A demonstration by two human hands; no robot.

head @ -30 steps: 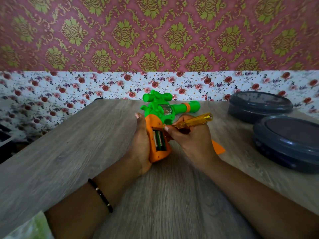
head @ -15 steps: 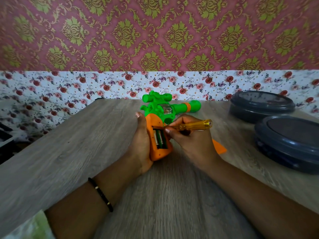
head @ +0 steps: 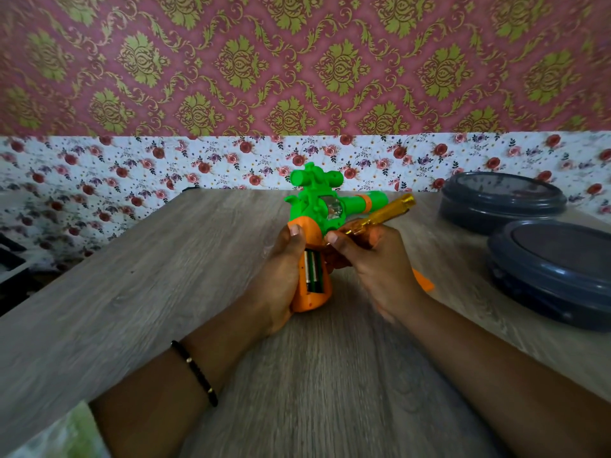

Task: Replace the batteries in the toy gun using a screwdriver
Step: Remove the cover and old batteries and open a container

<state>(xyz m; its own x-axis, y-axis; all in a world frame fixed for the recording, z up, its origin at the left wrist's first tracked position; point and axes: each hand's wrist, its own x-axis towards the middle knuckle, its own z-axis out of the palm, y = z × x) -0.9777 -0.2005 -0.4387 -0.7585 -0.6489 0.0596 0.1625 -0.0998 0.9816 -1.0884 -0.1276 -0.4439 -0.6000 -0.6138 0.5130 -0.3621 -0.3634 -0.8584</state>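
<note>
The green-and-orange toy gun (head: 317,226) stands mid-table (head: 165,292), batteries (head: 313,271) showing in its open grip, left hand (head: 281,276) fingers wrapped round that grip, right hand (head: 373,262) at three o'clock pinching a yellow screwdriver (head: 380,216).

left hand (head: 281,276): fingers curled, gripping | right hand (head: 377,266): fingers curled, pinching | forearms converge forward

The right hand (head: 377,262) is tipping the screwdriver (head: 383,216) up, and the left hand's (head: 281,276) thumb is sliding over the toy gun (head: 317,209).
</note>
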